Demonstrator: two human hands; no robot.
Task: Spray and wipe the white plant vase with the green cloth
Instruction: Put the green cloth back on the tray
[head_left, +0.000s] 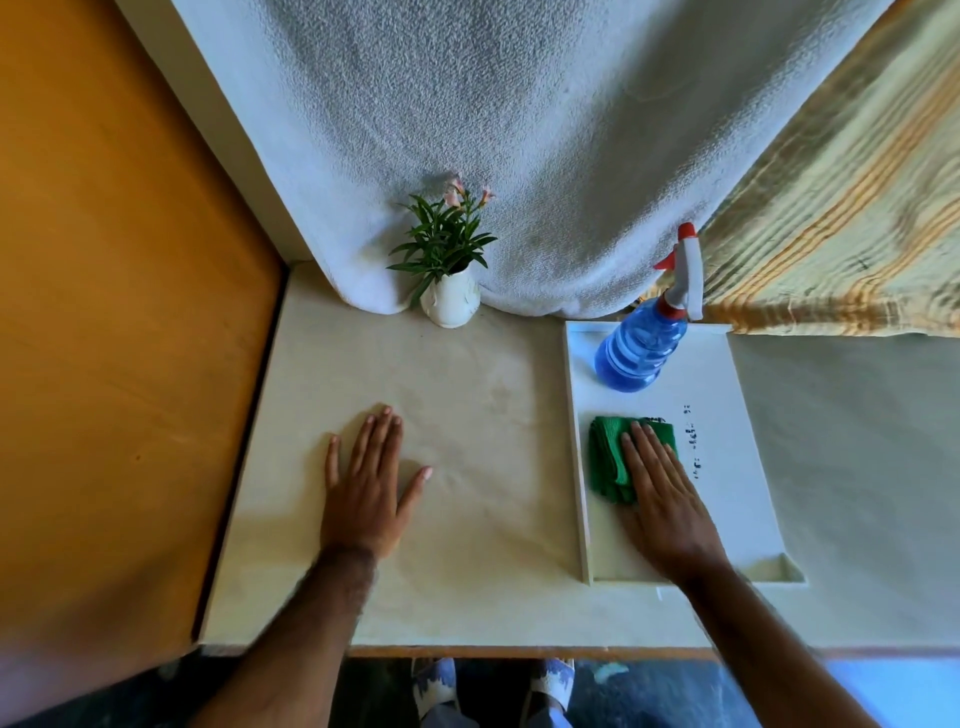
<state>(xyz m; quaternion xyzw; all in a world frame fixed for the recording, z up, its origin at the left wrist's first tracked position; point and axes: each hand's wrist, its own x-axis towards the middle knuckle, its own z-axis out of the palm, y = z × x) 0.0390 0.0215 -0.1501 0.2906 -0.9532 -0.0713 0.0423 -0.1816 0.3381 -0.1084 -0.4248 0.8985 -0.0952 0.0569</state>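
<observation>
Two bare hands lay palm-down on the pale table in the head view. The left hand rested flat at about 8 o'clock of the tabletop, fingers spread wide, holding nothing. The right hand pressed flat on the folded green cloth, fingers straight and close together, not gripping it. That cloth lay on a white tray at 3 o'clock. On the tray's far end, at 1 o'clock, stood a blue spray bottle with a white and red trigger head. The white vase, with a green plant and pink flowers in it, stood at 12 o'clock against a draped white towel, well apart from both hands
</observation>
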